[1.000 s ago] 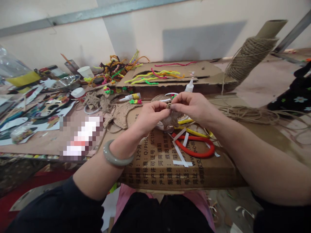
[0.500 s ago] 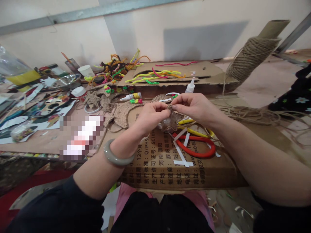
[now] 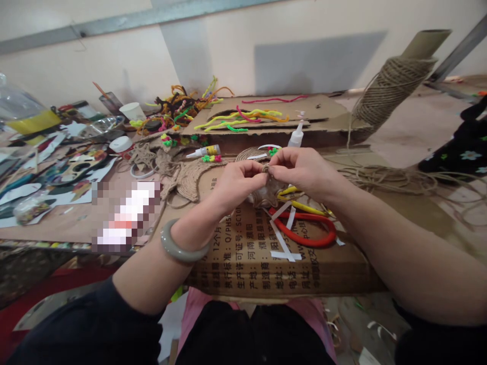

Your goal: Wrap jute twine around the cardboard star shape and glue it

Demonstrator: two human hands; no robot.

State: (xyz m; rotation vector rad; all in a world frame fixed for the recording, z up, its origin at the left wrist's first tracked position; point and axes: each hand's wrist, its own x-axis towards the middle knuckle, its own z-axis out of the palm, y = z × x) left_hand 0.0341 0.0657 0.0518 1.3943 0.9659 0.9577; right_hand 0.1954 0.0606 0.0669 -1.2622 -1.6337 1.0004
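Note:
My left hand (image 3: 236, 183) and my right hand (image 3: 302, 168) meet above a cardboard box (image 3: 247, 253) on my lap. Together they pinch a small star-shaped piece wrapped in jute twine (image 3: 266, 192); fingertips of both hands grip its upper point. A grey-green bangle (image 3: 178, 246) circles my left wrist. Beneath the star lie red-handled scissors (image 3: 308, 230), a yellow pipe cleaner (image 3: 304, 205) and several white paper strips (image 3: 283, 241).
A big spool of jute twine (image 3: 388, 91) leans at the right, with loose twine (image 3: 399, 180) trailing from it. Glue bottles (image 3: 205, 151) (image 3: 297, 134), coloured pipe cleaners (image 3: 239, 120), a white cup (image 3: 132, 111) and paper cut-outs (image 3: 57, 172) crowd the table to the left.
The twine star has turned slightly between my fingers and both hands have shifted a little; everything else stays where it was.

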